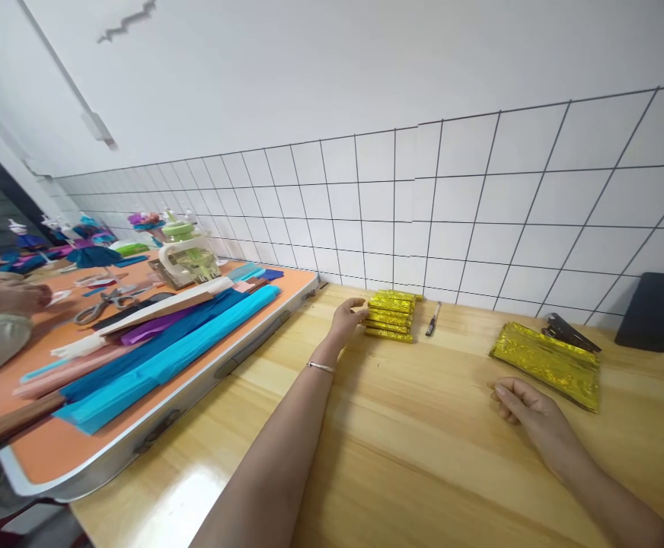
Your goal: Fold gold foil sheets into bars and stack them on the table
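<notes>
My left hand (pixel 348 323), with a thin bracelet at the wrist, is at the left ends of several gold foil rolls (pixel 392 313) lying side by side on the wooden table (pixel 400 449). Its thumb and fingers are apart and touch or nearly touch the rolls. Over the table at the right is my right hand (pixel 523 405), fingers curled and closed; anything between the fingertips is too small to make out. Just beyond it lies a stack of flat gold foil sheets (pixel 549 361). A slim pen or knife (pixel 433 320) lies right of the rolls.
A black stapler (pixel 570 332) sits behind the sheets, near a dark upright phone-like slab (pixel 656 312). At left, an orange table (pixel 40 457) bears coloured paper, scissors (pixel 100 306) and a jug (pixel 186 259). Another person's hands (pixel 9 295) are at its far left. A tiled wall stands behind.
</notes>
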The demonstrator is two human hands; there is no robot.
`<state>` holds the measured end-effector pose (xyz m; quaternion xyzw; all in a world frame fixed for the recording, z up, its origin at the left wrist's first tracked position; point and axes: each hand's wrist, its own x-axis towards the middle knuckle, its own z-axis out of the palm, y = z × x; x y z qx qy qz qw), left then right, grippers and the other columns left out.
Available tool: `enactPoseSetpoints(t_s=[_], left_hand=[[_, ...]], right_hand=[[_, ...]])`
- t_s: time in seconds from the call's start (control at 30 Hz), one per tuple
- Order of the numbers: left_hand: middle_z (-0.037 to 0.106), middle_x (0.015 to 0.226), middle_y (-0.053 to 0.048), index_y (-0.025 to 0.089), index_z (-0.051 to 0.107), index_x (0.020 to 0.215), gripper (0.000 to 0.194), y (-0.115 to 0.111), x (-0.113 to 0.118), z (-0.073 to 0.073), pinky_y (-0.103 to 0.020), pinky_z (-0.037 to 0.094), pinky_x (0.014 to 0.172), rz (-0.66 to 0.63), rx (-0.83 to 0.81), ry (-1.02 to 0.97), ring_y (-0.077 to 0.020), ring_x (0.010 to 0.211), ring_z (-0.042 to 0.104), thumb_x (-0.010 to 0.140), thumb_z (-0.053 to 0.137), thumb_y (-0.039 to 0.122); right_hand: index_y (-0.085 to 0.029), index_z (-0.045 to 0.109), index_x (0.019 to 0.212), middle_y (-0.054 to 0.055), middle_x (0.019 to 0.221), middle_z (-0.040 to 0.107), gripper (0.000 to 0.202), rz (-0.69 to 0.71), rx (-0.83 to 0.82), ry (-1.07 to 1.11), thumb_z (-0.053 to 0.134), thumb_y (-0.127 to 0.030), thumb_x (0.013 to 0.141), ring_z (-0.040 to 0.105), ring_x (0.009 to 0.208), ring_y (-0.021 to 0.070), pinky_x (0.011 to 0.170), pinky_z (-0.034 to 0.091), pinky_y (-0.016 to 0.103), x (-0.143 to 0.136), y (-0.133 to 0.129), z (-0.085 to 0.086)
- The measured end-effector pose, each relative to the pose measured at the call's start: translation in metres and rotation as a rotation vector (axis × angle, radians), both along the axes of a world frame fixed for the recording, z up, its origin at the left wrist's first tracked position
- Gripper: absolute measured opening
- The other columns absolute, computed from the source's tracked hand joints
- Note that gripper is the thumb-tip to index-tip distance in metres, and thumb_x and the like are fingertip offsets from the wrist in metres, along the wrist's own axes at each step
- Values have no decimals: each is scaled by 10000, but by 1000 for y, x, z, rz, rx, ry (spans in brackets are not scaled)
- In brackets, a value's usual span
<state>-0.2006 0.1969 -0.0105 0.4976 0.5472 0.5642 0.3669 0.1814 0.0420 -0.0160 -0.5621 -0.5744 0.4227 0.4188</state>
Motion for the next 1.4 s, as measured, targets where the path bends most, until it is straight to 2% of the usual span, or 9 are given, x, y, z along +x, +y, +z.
enactPoseSetpoints(t_s=[0.13, 0.37, 0.57, 0.7, 0.83, 0.97, 1.1, 1.23, 1.4], left_hand=[[605, 1038, -93, 161, 599, 1057, 467, -3, -1, -3, -210, 405, 550, 19, 4, 42, -100, 657, 525, 641, 715, 341], [608, 905, -64, 171, 595, 1052, 423, -6, -16, 4, -216, 389, 537, 3, -20, 155, -109, 646, 530, 693, 659, 385], [621, 839, -62, 169, 634, 974, 409, -15, -39, 18, -243, 404, 546, -155, -116, 297, -128, 621, 548, 613, 724, 338], [594, 1041, -86, 206, 600, 1085, 633, -18, -41, 18, -256, 446, 612, -286, -172, 383, -153, 719, 576, 492, 800, 299], [509, 1167, -102, 235, 558, 1157, 844, -17, -34, 12, -280, 463, 693, -323, -164, 463, -176, 808, 565, 365, 851, 253], [448, 1219, -109, 241, 534, 1177, 860, -15, -24, 3, -294, 460, 738, -303, -138, 510, -182, 841, 555, 380, 854, 278], [490, 1173, -103, 229, 541, 1169, 848, -12, -24, 1, -284, 451, 728, -271, -129, 518, -186, 833, 555, 381, 852, 277], [585, 1007, -76, 214, 586, 1103, 745, -15, -38, 14, -267, 429, 656, -231, -127, 502, -185, 765, 560, 407, 840, 288], [606, 755, -47, 163, 631, 943, 403, -25, -44, 47, -254, 387, 562, -163, -42, 436, -157, 621, 545, 610, 728, 369]], right_hand=[[-208, 638, 885, -1, 656, 560, 398, -9, 5, 0, 587, -561, 708, 489, 622, 152, 596, 401, 275, -1, -1, 1], [-211, 621, 919, 2, 677, 540, 367, 8, -5, -11, 564, -532, 750, 475, 637, 157, 611, 393, 281, 2, 2, -5], [-220, 609, 950, -1, 691, 539, 347, 18, -4, -28, 551, -512, 773, 476, 656, 156, 642, 389, 283, 3, 1, -5], [-218, 619, 949, 5, 683, 552, 357, 7, 0, -58, 569, -514, 755, 495, 664, 167, 652, 395, 293, 1, 1, -4], [-219, 633, 929, 4, 683, 565, 377, 2, 9, -53, 594, -533, 723, 502, 638, 162, 625, 404, 286, 1, 2, -4], [-219, 640, 919, 7, 667, 576, 396, -5, 13, -55, 602, -551, 705, 518, 628, 166, 606, 415, 288, 1, 2, -3], [-213, 640, 916, 11, 663, 586, 397, -23, 28, -64, 599, -544, 701, 526, 624, 171, 616, 423, 299, -1, 1, -2], [-205, 642, 925, 22, 656, 600, 392, -40, 54, -111, 579, -529, 713, 545, 638, 189, 628, 429, 316, 10, 6, 3], [-237, 620, 976, 79, 924, 661, 361, -254, 270, -328, 526, -504, 752, 586, 824, 282, 745, 418, 407, 64, 32, 11]])
